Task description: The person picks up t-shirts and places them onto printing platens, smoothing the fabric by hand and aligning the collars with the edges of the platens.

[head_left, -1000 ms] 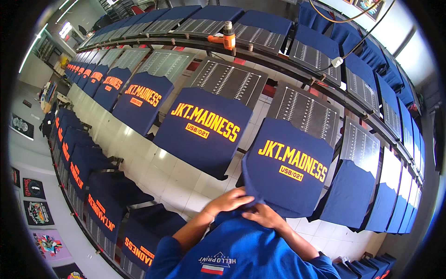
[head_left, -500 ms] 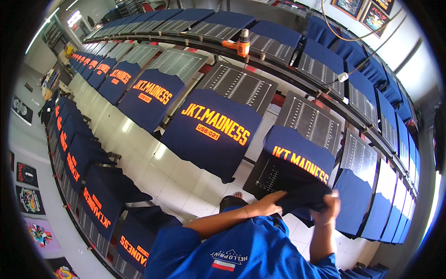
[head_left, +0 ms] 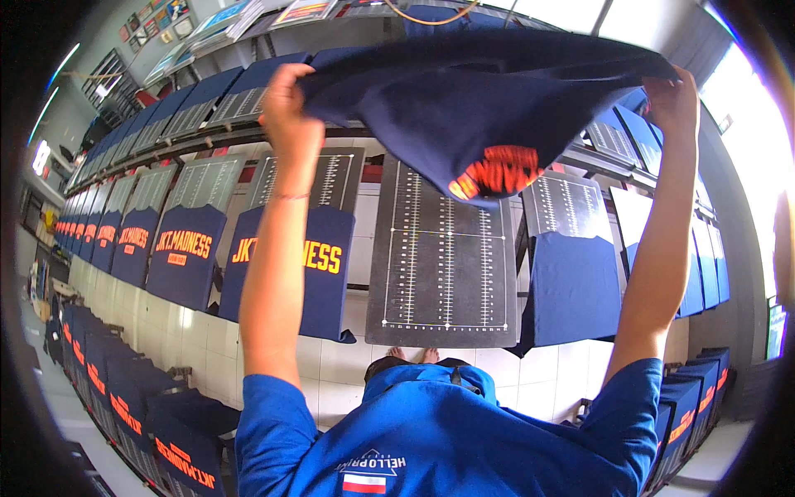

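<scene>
One navy shirt (head_left: 484, 95) held aloft, I note: left hand (head_left: 291, 108) grips one end, right hand (head_left: 675, 101) the other, exact finger placement unclear.

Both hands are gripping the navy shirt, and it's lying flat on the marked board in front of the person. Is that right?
Not quite: the navy shirt isn't lying flat on the marked board. The head view shows it held up in the air, off the board, with the left hand and right hand both gripping it.
</scene>
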Tool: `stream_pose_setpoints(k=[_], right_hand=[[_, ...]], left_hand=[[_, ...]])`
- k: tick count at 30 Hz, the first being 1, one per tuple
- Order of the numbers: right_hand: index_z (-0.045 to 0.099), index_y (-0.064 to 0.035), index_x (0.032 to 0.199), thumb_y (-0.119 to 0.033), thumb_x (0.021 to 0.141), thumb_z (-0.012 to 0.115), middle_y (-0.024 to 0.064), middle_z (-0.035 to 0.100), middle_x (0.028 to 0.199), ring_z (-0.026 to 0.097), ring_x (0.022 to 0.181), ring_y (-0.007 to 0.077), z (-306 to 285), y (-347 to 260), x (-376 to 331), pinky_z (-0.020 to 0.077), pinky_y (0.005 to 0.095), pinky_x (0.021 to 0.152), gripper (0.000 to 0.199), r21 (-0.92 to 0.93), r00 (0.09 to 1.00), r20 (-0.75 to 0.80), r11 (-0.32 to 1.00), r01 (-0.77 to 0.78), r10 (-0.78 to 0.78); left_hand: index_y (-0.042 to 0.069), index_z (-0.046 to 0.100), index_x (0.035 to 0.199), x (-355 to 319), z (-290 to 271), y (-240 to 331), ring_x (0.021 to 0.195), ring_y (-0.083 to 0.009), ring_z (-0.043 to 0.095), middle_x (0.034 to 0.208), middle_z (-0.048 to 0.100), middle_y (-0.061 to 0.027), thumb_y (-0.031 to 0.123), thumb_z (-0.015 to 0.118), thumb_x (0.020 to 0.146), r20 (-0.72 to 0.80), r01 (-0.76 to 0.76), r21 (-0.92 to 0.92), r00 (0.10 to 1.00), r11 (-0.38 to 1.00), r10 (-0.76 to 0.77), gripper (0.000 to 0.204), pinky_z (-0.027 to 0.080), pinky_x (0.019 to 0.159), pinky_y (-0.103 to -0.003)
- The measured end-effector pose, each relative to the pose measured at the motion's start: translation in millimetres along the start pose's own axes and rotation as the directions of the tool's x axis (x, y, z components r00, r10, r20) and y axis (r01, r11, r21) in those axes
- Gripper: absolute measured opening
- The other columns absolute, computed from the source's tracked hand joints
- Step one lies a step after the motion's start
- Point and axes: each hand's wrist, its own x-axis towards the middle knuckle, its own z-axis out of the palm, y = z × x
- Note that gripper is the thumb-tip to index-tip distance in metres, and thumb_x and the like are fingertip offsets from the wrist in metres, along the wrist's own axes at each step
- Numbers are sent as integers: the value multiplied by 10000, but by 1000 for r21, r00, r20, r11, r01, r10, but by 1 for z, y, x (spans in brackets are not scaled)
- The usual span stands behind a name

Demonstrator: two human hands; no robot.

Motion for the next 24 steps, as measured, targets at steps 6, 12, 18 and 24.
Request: stream_pose_setpoints(k=[6, 12, 18, 24], right_hand=[[655, 7, 1135, -115, 844, 670, 153, 689, 1028, 667, 974, 262, -97, -77, -112, 528, 375, 877, 315, -306, 961, 47, 920, -244, 271], [575, 6, 1254, -187, 865, 653, 105, 623, 1129, 598, 1063, 232, -116, -152, -319, 474, 386, 984, 442, 653, 151, 600, -373, -659, 785], [695, -5, 1037, -240, 838, 627, 5, 639, 940, 579, 873, 141, -117, -180, -499, 470, 332, 723, 315, -339, -421, 740, -250, -907, 525], [498, 99, 1355, -510, 976, 548, 310, 518, 1393, 463, 1358, 389, -26, -219, -527, 358, 410, 1121, 719, -91, 100, 844, 325, -941, 528]], left_hand=[[32, 571, 872, -83, -61, 75, 835, -107, 535, 886, 578, -21, 234, 557, 942, 34, 86, -136, 996, 987, -82, 214, 432, 789, -252], [37, 540, 803, -241, -112, 80, 830, -115, 523, 806, 542, -22, 10, 403, 919, 138, 600, 9, 792, 800, -595, 182, 415, 810, -250], [14, 612, 863, -386, -171, 38, 807, -155, 579, 821, 595, -66, -11, 423, 876, 396, 712, 536, 262, 453, -880, 192, 460, 782, -297], [-9, 441, 1444, -432, -93, -32, 1346, -331, 503, 1461, 490, -241, 315, 550, 1031, 363, 827, 342, 321, 446, -875, 535, 403, 1107, -398]])
